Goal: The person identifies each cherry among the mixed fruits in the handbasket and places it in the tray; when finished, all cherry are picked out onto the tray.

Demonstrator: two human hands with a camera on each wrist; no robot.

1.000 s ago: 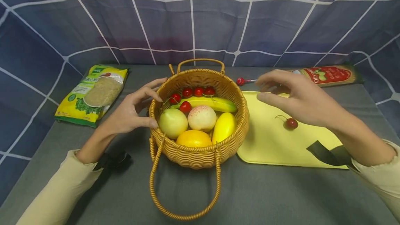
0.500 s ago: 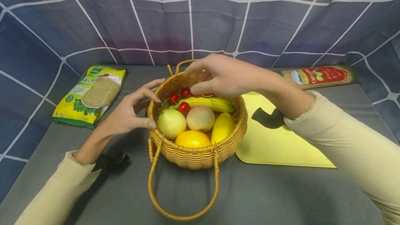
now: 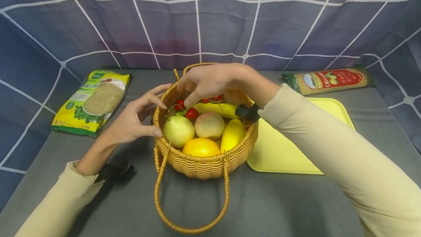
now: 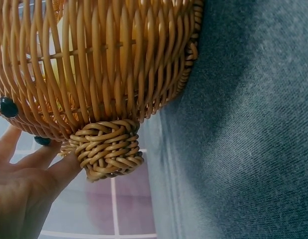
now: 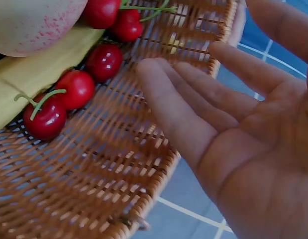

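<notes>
A round wicker basket (image 3: 197, 169) holds a pear (image 3: 179, 131), a peach (image 3: 209, 125), a lemon (image 3: 201, 147), a yellow mango-like fruit (image 3: 233, 134), a banana (image 3: 215, 109) and several cherries (image 5: 76, 89). My left hand (image 3: 135, 120) rests at the basket's left rim, fingers spread, thumb on the near side. Above the far part of the basket, my right hand (image 3: 210, 79) hides some cherries in the head view. The right wrist view shows its fingers (image 5: 178, 114) extended beside the rim, nothing held.
To the right lies a yellow tray (image 3: 279, 153), partly covered by the right sleeve (image 3: 329, 149). A spaghetti pack (image 3: 332, 80) is at the back right, a yellow food bag (image 3: 93, 101) at the left. One basket handle (image 3: 190, 229) lies toward the front.
My right hand has moved left from above the tray to over the far-left part of the basket. Its sleeve now covers the cherry on the tray. The left hand stays at the rim.
</notes>
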